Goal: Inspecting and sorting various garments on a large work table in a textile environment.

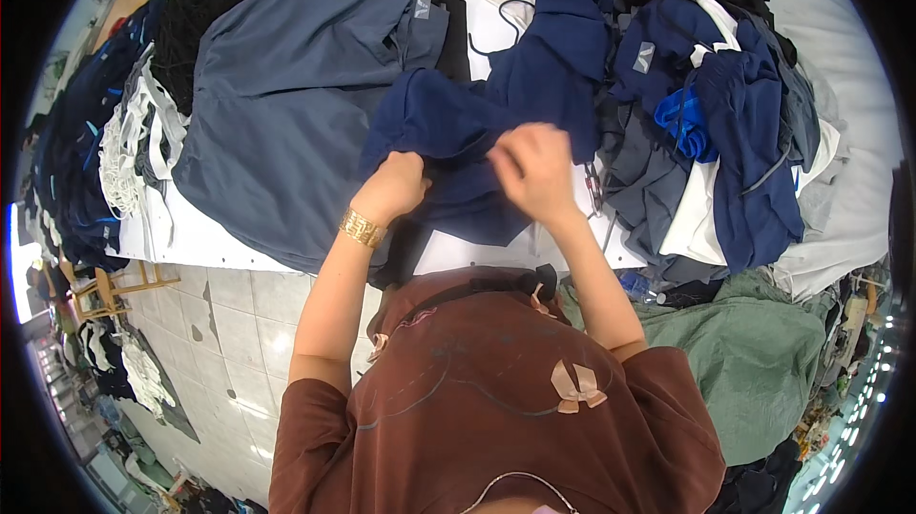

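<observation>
A navy blue garment (429, 108) lies bunched in front of me on the white table, one part of it folded over. My left hand (391, 188), a gold bracelet at its wrist, is closed on the near left edge of this cloth. At the garment's right side is my right hand (536, 170), blurred by motion. Its fingers are curled together over the cloth, and whatever they pinch is hidden. A larger navy piece (553, 46) with a dark cord spreads beyond my right hand; whether it belongs to the same garment I cannot tell.
Grey garments (286, 113) lie stacked at the left, beside black cords (210, 22) and white cords (134, 151). Mixed navy, grey and white clothes (706, 132) heap up at the right. Green cloth (754, 361) hangs below the white table's (215, 242) right end.
</observation>
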### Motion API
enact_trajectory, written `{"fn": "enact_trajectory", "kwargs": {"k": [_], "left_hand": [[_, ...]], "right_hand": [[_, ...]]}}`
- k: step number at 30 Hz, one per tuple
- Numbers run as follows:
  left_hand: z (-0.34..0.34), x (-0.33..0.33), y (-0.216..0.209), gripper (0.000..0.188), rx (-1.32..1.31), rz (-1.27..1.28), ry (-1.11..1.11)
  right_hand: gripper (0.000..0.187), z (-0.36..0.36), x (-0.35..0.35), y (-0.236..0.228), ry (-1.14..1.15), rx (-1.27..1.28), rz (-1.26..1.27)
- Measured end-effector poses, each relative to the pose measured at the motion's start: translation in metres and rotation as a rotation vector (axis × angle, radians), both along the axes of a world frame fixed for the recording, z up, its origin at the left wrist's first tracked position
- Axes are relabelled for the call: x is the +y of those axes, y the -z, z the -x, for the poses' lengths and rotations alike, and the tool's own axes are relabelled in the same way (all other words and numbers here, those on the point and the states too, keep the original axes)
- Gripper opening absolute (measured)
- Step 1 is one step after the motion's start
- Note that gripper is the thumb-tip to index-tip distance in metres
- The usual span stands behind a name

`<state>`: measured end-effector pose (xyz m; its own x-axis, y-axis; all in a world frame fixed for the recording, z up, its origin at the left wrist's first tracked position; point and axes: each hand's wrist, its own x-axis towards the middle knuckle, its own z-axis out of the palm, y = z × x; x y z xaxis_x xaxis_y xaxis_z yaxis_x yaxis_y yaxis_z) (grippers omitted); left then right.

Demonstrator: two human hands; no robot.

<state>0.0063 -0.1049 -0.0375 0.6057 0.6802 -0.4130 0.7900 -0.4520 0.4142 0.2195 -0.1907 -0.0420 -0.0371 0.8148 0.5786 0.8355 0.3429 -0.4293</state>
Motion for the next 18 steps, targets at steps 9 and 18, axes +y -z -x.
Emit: {"fn": "enact_trajectory", "kwargs": {"k": [9,18], "left_hand": [[0.001,0.019,0.000,0.016,-0.102,-0.316,-0.255],[0.011,0.023,0.010,0.033,-0.142,-0.316,-0.184]], "right_hand": [[0.035,0.021,-0.036,0.040,-0.115,-0.130,0.308],[0.013,0.038,-0.082,-0.016,-0.523,-0.127,0.436]]}}
